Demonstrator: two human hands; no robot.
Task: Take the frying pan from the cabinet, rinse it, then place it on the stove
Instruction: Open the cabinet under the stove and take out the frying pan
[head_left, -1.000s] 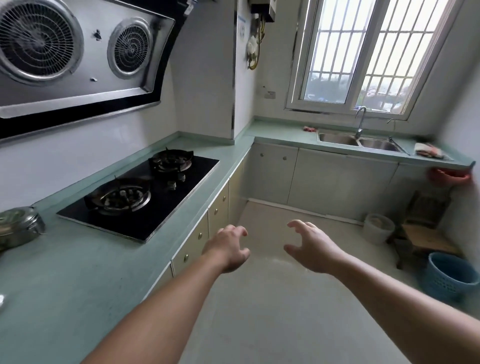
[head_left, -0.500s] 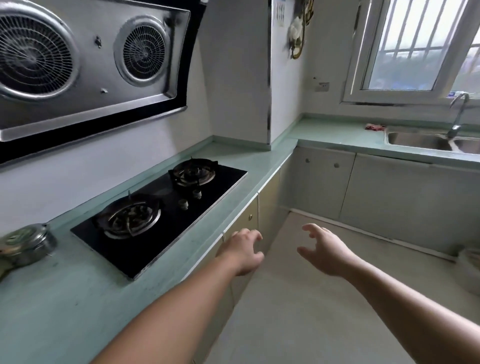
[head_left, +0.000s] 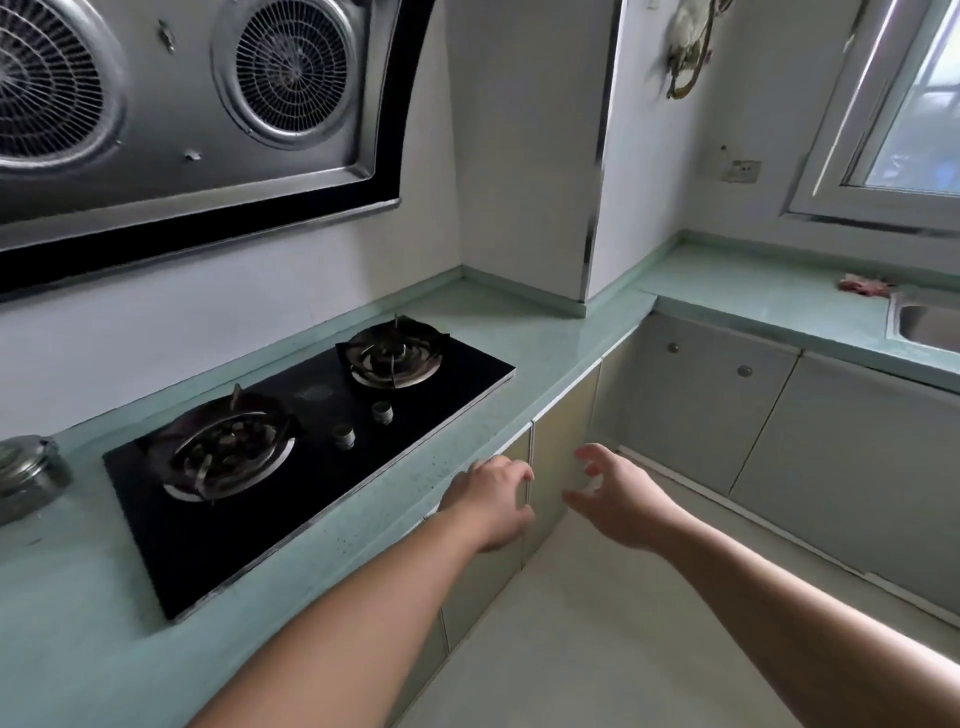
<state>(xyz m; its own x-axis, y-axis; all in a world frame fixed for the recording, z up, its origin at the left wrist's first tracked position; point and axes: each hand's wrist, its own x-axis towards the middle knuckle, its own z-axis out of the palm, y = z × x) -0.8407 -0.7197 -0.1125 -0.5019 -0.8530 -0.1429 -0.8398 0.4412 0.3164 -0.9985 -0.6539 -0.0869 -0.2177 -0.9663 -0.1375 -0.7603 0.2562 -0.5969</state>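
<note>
A black two-burner gas stove (head_left: 311, 452) is set into the pale green counter (head_left: 524, 364) on my left, both burners bare. Below the counter's front edge run beige cabinet doors (head_left: 563, 441), all closed. My left hand (head_left: 493, 499) hovers in front of the seam between two doors, fingers loosely curled and holding nothing. My right hand (head_left: 618, 499) is just to its right, fingers spread and bent, also empty, close to the same door. No frying pan is in view.
A steel range hood (head_left: 182, 104) hangs over the stove. A lidded metal pot (head_left: 26, 478) stands at the far left of the counter. A sink (head_left: 924, 322) and a red cloth (head_left: 862, 285) sit at the right under the window. Grey corner cabinets (head_left: 727, 410) face me.
My view has swung left and closer to the stove counter. Both hands have moved forward and left, from over the open floor to just in front of the cabinet doors under the counter.
</note>
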